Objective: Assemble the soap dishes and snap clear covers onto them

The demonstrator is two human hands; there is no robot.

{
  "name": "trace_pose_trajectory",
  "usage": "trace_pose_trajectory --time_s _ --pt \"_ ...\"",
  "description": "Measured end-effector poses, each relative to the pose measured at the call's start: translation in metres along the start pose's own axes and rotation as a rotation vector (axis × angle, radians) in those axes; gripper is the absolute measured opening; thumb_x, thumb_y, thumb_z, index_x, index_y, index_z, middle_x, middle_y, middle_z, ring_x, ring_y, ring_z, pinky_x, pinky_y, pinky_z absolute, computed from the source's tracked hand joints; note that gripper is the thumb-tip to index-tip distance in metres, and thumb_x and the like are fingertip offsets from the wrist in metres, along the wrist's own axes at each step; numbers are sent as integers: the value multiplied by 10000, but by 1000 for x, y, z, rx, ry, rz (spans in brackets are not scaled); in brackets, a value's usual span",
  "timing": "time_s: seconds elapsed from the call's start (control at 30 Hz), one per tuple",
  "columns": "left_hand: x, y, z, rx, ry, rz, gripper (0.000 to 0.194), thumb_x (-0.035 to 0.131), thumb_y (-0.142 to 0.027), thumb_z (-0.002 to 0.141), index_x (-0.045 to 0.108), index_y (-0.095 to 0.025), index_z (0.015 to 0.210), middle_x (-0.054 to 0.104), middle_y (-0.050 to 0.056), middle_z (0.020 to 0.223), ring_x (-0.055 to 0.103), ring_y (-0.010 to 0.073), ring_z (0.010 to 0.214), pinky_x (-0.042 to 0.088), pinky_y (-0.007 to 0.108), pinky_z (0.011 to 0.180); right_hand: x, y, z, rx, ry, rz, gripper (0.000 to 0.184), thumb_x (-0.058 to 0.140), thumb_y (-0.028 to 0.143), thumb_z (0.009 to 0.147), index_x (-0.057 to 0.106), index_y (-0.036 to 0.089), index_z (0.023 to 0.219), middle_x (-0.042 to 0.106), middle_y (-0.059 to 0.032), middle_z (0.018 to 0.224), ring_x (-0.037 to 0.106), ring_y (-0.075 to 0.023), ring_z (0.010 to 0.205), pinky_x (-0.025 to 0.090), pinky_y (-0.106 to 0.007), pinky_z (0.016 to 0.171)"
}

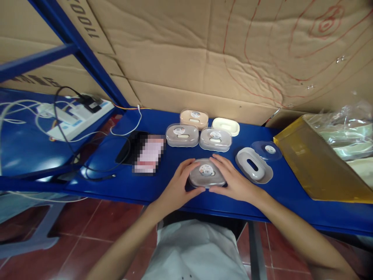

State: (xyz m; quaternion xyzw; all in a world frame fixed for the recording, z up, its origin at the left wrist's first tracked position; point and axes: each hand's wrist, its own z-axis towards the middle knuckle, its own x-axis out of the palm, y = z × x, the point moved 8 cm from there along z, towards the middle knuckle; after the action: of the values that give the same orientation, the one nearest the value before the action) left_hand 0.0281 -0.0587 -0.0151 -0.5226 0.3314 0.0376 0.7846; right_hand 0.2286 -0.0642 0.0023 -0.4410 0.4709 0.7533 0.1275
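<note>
A grey oval soap box (206, 173) with a clear lid and a round sticker lies on the blue table (291, 194) near its front edge. My left hand (177, 186) grips its left end with curled fingers, and my right hand (234, 179) grips its right end. Just to the right lies an open grey box base (253, 165), with a loose clear lid (266, 150) behind it.
Behind stand three closed boxes (182, 135) (215, 139) (194, 118) and a cream base (225, 126). A black tablet (131, 149) and cables lie to the left, a power strip (77, 116) further left. A yellow carton (320, 163) with plastic bags sits at the right. Cardboard forms the back wall.
</note>
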Motion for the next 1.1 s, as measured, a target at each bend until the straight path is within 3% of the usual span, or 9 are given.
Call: trace_pose_trajectory --time_s 0.13,0.27,0.43,0.57,0.7,0.8,0.93,1.1 --pt "1 0 0 16 14 -4 773 833 -405 980 410 -364 1625 410 130 1733 416 359 1620 404 604 1312 0 -1 0 -19 6 -11 1084 765 638 970 127 327 1790 345 -183 1778 350 -389 1659 409 -621 1314" --pt "1 -1 1 36 8 -4 767 837 -417 976 423 -362 1619 444 122 1726 435 354 1611 409 596 1313 2 -2 -1 -54 -39 -63 1061 758 629 978 138 344 1790 359 -177 1770 379 -386 1643 422 -613 1309" --pt "3 0 0 46 -4 34 758 824 -420 985 416 -357 1621 465 132 1704 455 353 1598 421 608 1302 0 5 0 -114 -48 -180 994 729 654 985 236 292 1768 364 -209 1772 369 -386 1651 428 -617 1294" --pt "-10 5 0 42 -70 171 681 798 -442 1003 457 -320 1580 504 157 1657 520 362 1549 461 616 1269 -23 12 -1 -137 -56 -358 831 629 669 1043 363 267 1720 388 -188 1777 364 -380 1654 333 -660 1324" --pt "-37 15 6 3 -143 321 672 767 -429 1023 449 -298 1600 516 163 1644 528 366 1543 469 621 1261 -69 -9 -11 46 -182 -503 546 509 565 1130 580 235 1560 653 -166 1564 619 -365 1440 445 -614 1212" --pt "-48 18 12 7 -158 370 664 753 -421 1030 457 -293 1611 473 164 1670 491 373 1570 454 627 1270 -91 -36 -22 230 -218 -575 454 506 535 1129 696 234 1411 780 -147 1351 722 -372 1262 514 -573 1093" --pt "-52 10 19 42 -223 459 642 737 -402 1035 486 -297 1617 395 178 1704 468 411 1569 461 646 1251 -89 -52 -25 296 -177 -578 436 518 521 1117 699 237 1394 771 -144 1376 717 -385 1272 535 -572 1063" --pt "-48 -5 18 84 -321 544 602 712 -340 1046 495 -264 1602 411 208 1681 469 429 1557 476 640 1227 -76 -44 -20 230 -113 -480 446 524 476 1125 631 257 1498 706 -139 1495 669 -368 1370 536 -576 1083"
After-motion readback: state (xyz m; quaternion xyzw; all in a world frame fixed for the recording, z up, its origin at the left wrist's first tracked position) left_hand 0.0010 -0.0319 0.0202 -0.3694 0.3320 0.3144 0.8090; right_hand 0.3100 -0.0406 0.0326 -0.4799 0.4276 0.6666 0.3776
